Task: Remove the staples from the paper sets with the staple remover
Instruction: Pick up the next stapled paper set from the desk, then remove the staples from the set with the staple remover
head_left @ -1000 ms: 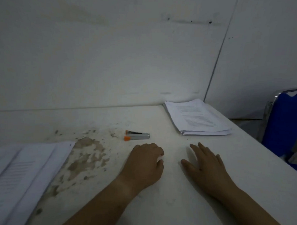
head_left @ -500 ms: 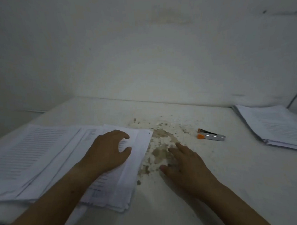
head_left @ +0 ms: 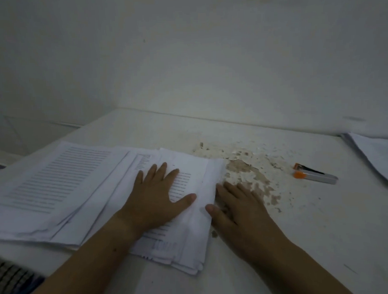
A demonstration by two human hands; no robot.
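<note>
A white table is standing against a pale wall, with a worn, peeling patch showing at centre frame.

**Change.** One second ago both hands were resting on bare tabletop just below the tool. The view has since swung left, and both hands have moved with it to the paper sets in the left and centre of the frame. The left hand is now pressing flat on the top sheet, fingers straight and spread, gripping nothing. The right hand is lying flat on the table against the stack's right edge, fingers extended, also holding nothing.

**Meaning.** A set is probably being selected or squared up. No staple is being worked yet. The staple remover is lying untouched at right of centre, well apart from both hands.

**Edges and room.**
- The table's left edge is running close to the fanned sheets at far left.
- The nearest sets are lying short of the bottom of the frame.
- Open tabletop is lying between the right hand and the tool, so the reach looks unobstructed.
- A second paper stack is occupying the right margin, beyond the tool.
</note>
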